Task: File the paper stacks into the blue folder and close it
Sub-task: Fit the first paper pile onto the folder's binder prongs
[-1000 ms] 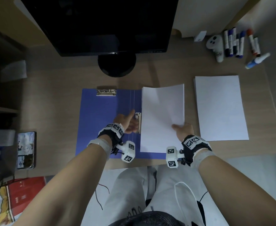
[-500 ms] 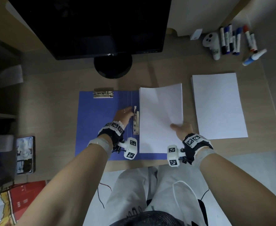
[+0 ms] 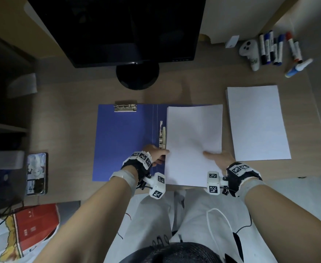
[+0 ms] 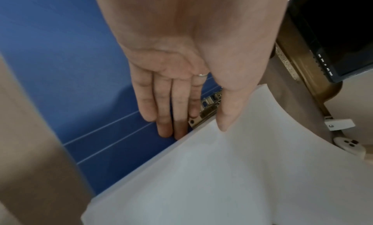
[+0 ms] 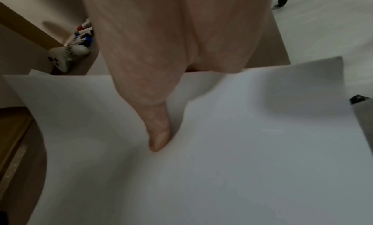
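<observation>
The blue folder (image 3: pixel 121 143) lies open on the desk. A white paper stack (image 3: pixel 193 135) sits on its right half, beside the metal spine clip (image 3: pixel 163 136). My left hand (image 3: pixel 162 153) pinches the stack's left edge just below the clip. In the left wrist view its thumb (image 4: pixel 225 116) lies on top and its straight fingers (image 4: pixel 167 126) reach under the edge. My right hand (image 3: pixel 215 158) grips the stack's near right part, with its thumb (image 5: pixel 158 139) on top and its fingers hidden beneath. A second paper stack (image 3: pixel 256 122) lies to the right of the folder.
A monitor stand (image 3: pixel 137 75) is behind the folder. Several markers (image 3: pixel 275 49), a white controller (image 3: pixel 250 52) and a glue bottle (image 3: pixel 298 67) lie at the back right. A phone (image 3: pixel 36 173) is at the left. A second metal clip (image 3: pixel 125 107) sits on the folder's left flap.
My left hand came off the spine clip and moved toward me to the paper's left edge. The right hand kept its hold on the stack.
</observation>
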Available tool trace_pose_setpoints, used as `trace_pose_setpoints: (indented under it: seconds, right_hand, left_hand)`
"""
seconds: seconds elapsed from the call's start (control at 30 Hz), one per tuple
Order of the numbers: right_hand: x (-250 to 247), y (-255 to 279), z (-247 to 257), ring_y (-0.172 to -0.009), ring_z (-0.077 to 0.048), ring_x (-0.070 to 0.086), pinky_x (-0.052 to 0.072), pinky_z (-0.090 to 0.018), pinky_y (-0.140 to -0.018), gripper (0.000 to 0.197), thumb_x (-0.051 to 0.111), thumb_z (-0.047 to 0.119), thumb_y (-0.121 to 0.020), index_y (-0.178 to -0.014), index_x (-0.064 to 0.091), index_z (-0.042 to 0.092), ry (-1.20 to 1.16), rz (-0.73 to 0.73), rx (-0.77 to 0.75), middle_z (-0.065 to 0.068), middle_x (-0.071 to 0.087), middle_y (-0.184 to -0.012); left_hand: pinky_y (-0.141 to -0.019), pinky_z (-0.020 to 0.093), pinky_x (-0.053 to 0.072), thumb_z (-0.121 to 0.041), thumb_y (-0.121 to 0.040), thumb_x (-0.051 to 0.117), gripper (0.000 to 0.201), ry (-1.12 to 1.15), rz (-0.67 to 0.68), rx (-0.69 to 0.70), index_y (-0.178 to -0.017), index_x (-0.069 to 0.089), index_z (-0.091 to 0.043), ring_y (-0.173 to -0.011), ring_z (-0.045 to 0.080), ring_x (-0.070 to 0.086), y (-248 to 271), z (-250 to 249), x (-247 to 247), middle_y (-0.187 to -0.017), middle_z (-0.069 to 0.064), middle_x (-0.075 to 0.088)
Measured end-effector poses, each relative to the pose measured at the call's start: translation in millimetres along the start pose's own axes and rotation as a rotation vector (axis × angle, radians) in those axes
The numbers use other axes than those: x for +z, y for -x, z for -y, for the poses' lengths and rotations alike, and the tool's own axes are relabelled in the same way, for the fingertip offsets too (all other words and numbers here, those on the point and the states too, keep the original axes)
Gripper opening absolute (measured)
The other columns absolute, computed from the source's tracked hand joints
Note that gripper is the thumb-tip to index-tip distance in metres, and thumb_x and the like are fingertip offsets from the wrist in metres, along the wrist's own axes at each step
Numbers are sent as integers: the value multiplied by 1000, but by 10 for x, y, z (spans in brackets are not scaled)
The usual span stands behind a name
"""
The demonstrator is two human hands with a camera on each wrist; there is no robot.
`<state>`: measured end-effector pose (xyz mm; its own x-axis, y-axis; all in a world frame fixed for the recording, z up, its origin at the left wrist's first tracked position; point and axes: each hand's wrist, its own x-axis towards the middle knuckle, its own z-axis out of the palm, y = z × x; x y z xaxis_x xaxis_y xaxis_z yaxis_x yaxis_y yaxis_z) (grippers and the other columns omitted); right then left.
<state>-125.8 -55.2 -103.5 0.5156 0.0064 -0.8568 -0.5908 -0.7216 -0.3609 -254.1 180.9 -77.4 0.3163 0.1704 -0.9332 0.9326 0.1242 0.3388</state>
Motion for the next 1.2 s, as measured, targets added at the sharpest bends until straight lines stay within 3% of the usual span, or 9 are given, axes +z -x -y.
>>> trace_pose_setpoints:
  seconds: [0.1, 0.23, 0.33, 0.5, 0.6, 0.8, 0.97, 1.07, 1.2]
  right_hand:
    - [-31, 59, -32, -104, -32, 61, 48, -48, -99, 106, 89, 61, -47, -124, 55, -4, -50, 13, -2, -15, 65, -114]
    - [-103, 187, -17, -116, -33, 55, 42, -46, -104, 62, 85, 36, -72, -115, 54, 4, -196, 24, -9, -14, 61, -117]
    - [-182, 256, 52, -115, -28, 59, 45, -37, -94, 76, 88, 31, -68, -131, 53, 8, -326, 18, -110, -5, 65, -122]
    - [-275, 455, 553, -95, -27, 70, 53, -49, -92, 44, 85, 7, -71, -110, 64, 7, -484, 22, -271, -10, 74, -100]
    - [-270, 542, 836, -96, -23, 71, 54, -43, -93, 52, 86, 11, -66, -114, 67, 12, -554, 8, -353, -4, 76, -99]
    - [-218, 539, 840, -94, -18, 69, 53, -43, -96, 61, 88, 16, -61, -117, 63, 18, -596, -28, -369, -1, 74, -106]
    - [-207, 495, 772, -106, -23, 65, 47, -55, -100, 61, 93, 24, -56, -110, 65, 23, -679, 45, -282, 1, 74, -106]
    - [-259, 473, 857, -105, -19, 68, 49, -47, -101, 69, 90, 40, -59, -121, 65, 24, -588, 23, -347, 6, 75, -107]
    - [-325, 500, 901, -96, -21, 67, 49, -42, -99, 43, 84, 36, -72, -105, 68, 14, -381, -3, -346, 2, 73, -101]
  left_hand:
    - [-85, 36, 54, -45, -76, 72, 54, -1, -22, -7, -106, 68, 0, -83, 24, 66, 17, 34, 87, -96, 12, 71]
    - [-84, 38, 59, -52, -62, 79, 63, 13, 46, 46, -106, 64, -9, -87, 23, 68, 66, -23, 277, -97, 6, 71]
    - [-86, 36, 57, -35, -63, 75, 55, 16, -61, 213, -111, 66, -8, -96, 26, 68, 150, -245, 347, -105, 7, 71]
    - [-39, 15, 36, 8, -73, 58, 11, 262, -378, 405, -77, 56, -2, -56, 13, 52, 417, -960, 264, -65, 2, 53]
    - [-29, 10, 21, 8, -80, 53, 40, 303, -453, 474, -52, 33, -12, -24, 3, 34, 484, -1211, 248, -51, 3, 33]
    - [-38, 12, 30, 14, -77, 52, 35, 359, -416, 437, -56, 39, -11, -42, 7, 41, 370, -1130, 366, -57, 3, 41]
    - [-79, 36, 48, 13, -73, 64, 23, 464, -319, 377, -83, 62, -7, -85, 25, 59, 252, -964, 516, -88, 11, 64]
    - [-84, 34, 48, 2, -78, 69, 27, 491, -286, 398, -104, 67, -1, -91, 25, 62, 266, -1018, 486, -97, 11, 65]
    - [-89, 38, 53, -34, -70, 80, 58, 345, -318, 316, -114, 64, 0, -96, 28, 65, 223, -1003, 435, -103, 9, 69]
